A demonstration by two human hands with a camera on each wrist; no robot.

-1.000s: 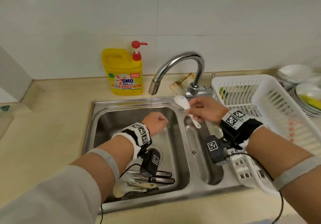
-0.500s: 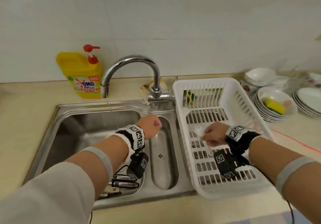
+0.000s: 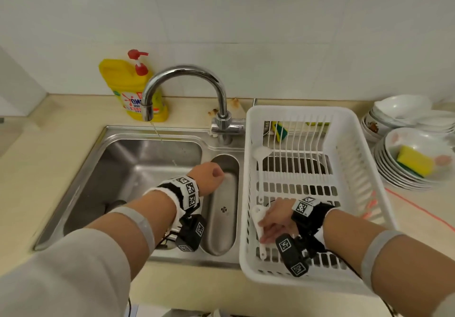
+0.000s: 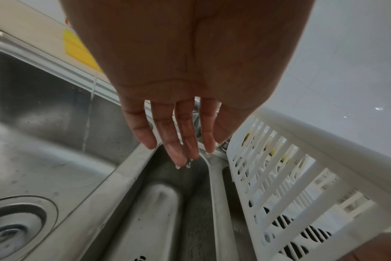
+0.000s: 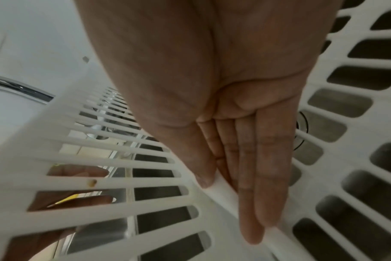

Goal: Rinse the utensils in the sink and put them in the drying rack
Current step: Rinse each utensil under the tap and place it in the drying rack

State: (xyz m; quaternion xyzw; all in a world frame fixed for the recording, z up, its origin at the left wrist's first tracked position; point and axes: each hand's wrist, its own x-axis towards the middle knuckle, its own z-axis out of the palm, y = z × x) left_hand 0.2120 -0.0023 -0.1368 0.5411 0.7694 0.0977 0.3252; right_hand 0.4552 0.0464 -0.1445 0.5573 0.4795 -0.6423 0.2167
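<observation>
Inside the drying rack (image 3: pixel 298 110), the white spoon (image 3: pixel 260 153) is merely touched by the flat, straight-fingered right hand (image 3: pixel 277 220) (left hand (image 3: pixel 209 176) slack, empty) and could be dragged askew by wet skin.

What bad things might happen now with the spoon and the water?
The white spoon lies along the left wall of the drying rack, the right hand touching its handle; the thin handle might slip through one of the rack's wide floor slots. The tap runs a thin stream into the sink with nothing under it, so water is likely being wasted.
</observation>
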